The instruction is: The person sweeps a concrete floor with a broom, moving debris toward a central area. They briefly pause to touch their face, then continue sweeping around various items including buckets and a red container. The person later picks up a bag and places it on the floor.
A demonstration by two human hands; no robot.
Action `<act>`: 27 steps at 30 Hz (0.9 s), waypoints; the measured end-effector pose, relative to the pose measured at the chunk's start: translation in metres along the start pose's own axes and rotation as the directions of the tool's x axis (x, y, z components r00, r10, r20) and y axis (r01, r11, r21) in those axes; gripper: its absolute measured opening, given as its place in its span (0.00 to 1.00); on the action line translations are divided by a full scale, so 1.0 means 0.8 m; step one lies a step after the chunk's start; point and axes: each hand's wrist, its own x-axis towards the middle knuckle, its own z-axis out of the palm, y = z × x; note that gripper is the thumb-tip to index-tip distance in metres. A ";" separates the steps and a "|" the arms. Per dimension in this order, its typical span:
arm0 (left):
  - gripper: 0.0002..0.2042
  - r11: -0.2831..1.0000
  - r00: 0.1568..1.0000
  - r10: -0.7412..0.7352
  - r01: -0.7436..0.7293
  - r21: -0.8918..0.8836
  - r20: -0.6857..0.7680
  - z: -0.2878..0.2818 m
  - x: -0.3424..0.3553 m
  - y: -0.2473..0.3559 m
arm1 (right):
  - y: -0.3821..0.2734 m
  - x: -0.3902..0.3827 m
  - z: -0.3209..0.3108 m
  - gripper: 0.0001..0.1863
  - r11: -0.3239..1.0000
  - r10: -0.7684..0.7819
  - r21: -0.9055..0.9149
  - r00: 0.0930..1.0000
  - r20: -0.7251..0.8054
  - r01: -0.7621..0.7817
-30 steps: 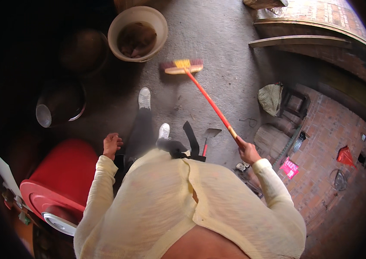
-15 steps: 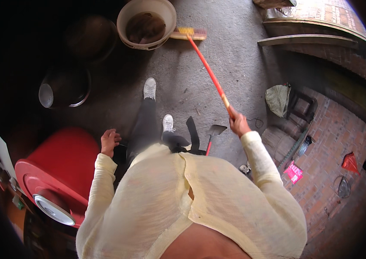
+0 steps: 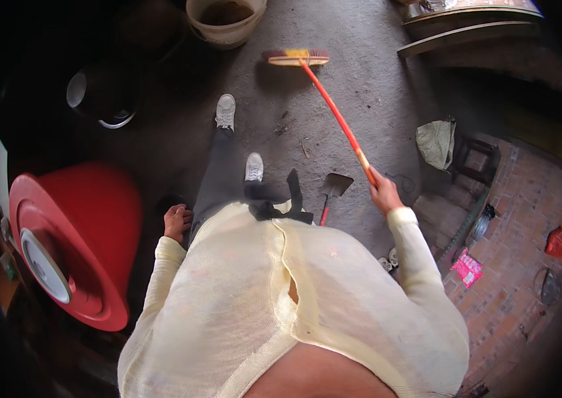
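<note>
My right hand [image 3: 383, 191] grips the orange handle [image 3: 337, 113] of a broom. Its wide head [image 3: 297, 58], with yellow and dark red bristles, rests slightly blurred on the grey concrete floor [image 3: 354, 40] beside a pale plastic bucket [image 3: 224, 26]. My left hand [image 3: 177, 220] hangs by my dark trouser leg, fingers loosely curled and apart, holding nothing. A red lidded barrel [image 3: 82, 252] stands just left of it. Below the broom head lie small scraps of debris [image 3: 306, 148], and a dustpan [image 3: 336, 184] with a red handle sits in front of me.
Metal containers [image 3: 105, 99] stand in shadow at left. At right are a curved wooden plank [image 3: 466, 33], a green sack [image 3: 435, 142], a dark wooden frame [image 3: 476, 159], and a brick floor [image 3: 513, 259] bearing a pink packet [image 3: 468, 268] and a red bag [image 3: 556, 244].
The broom head went forward against the bucket, then came slightly back and right, clear of it. The bucket has shifted upward in view as the camera moved. My right hand keeps its grip.
</note>
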 end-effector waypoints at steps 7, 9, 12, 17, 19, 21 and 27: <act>0.11 0.979 0.989 0.077 -0.099 -0.180 -0.124 -0.017 -0.081 -0.031 | 0.066 -0.108 0.127 0.30 0.996 0.022 0.079 0.996 0.084 -0.029; 0.12 0.976 0.996 0.066 -0.077 -0.205 -0.059 -0.040 -0.064 -0.077 | 0.041 -0.152 0.076 0.30 0.990 0.039 0.127 0.980 0.193 -0.065; 0.12 0.977 1.000 0.014 -0.017 -0.213 -0.015 -0.045 -0.041 -0.115 | -0.016 -0.184 0.008 0.29 0.998 -0.055 0.000 0.955 0.293 0.057; 0.13 0.921 0.921 0.381 -0.386 0.057 0.073 -0.145 0.046 -0.267 | -0.125 -0.073 0.043 0.25 0.911 -0.360 -0.081 0.875 0.324 0.405; 0.13 0.967 0.967 0.255 -0.254 -0.017 0.022 -0.148 0.023 -0.228 | -0.167 -0.001 0.079 0.26 0.870 -0.325 -0.258 0.883 0.339 0.419; 0.14 0.979 0.995 0.088 -0.095 -0.179 -0.046 -0.143 -0.031 -0.160 | -0.225 0.060 0.097 0.26 0.863 -0.339 -0.280 0.893 0.297 0.421; 0.14 0.944 0.992 -0.038 -0.004 -0.329 -0.122 -0.203 -0.056 -0.184 | -0.189 0.076 0.136 0.24 0.903 -0.301 -0.233 0.918 0.257 0.361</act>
